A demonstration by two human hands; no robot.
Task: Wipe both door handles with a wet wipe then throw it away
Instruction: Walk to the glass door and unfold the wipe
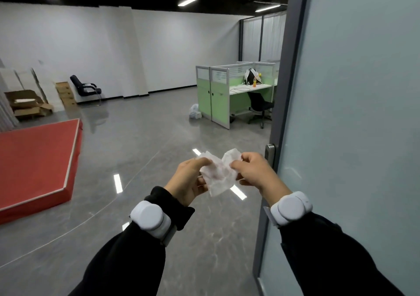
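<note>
1. Far left: opened cardboard boxes (27, 105) lie on the floor against the white wall. One flap-open box shows a pale sheet inside; the rest of the contents cannot be determined. A further stack of closed cartons (66, 94) stands just beside them.
2. A red platform (36, 159) occupies the lower left floor area, near the boxes.
3. A dark armchair (85, 89) stands against the wall, just beside the cartons.
4. Left hand (189, 180): thumb and fingers are pressed together on the left edge of the wet wipe (218, 173), pinching it. A white wrist device (151, 215) sits over the black sleeve.
5. The wet wipe is crumpled, partly spread, and held in the air between both hands, in front of the door edge and above the grey floor.
6. A white plastic bag (195, 111) rests on the floor, touching the corner of the green cubicle desk (218, 95). Bag contents are not visible.
7. On the desk surface: an orange bottle (255, 82) beside a dark bag (251, 75).
8. Right hand (254, 170): fingertips are closed on the right edge of the wipe, pinching it.
9. Door handle plate (270, 157): mounted on the door edge, just beside the right hand, not touching it.
10. Frosted glass door (354, 125): fills the right side.
</note>
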